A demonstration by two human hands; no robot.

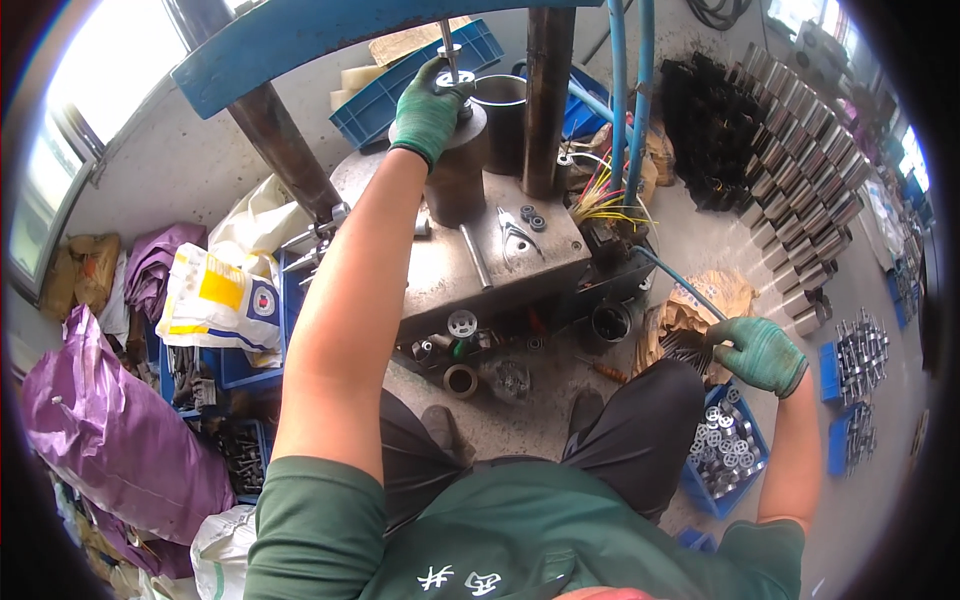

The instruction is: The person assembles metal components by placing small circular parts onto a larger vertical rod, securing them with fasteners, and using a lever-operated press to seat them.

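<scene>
Round metal part [455, 82] with a centre hole sat on top of the dark steel cylinder [458, 170] of the press, right under the thin vertical rod [446, 45]. Left hand [430, 112], in a green glove, was stretched out and closed around that part, fingers curled on its rim; looked like positioning was in progress, not finished, since the hand had not let go. Right hand [762, 352], also green-gloved, was low at the person's right side, clenched on a dark ribbed piece [690, 348] just above the blue bin [722, 450] full of small silvery ring-shaped parts; whether it gripped the piece fully or just rested on it was hard to tell.

Judged progress: mid-cycle. One part was at the press, another apparently being fetched. Bin held plenty of unprocessed-looking pieces, so a lot seemed left. Rows of shiny metal cylinders [800, 190] stood on the floor at far right beside a heap of black parts [710, 120]; could not tell if those were finished output.

Grey steel desk [500, 265] of the press carried pliers [515, 238], a short bar [475, 255] and two small rings [532, 216]. Loose rings and a spool lay on the floor below. Purple sacks [110, 430] and a white and yellow bag [215, 300] lay to the left.
</scene>
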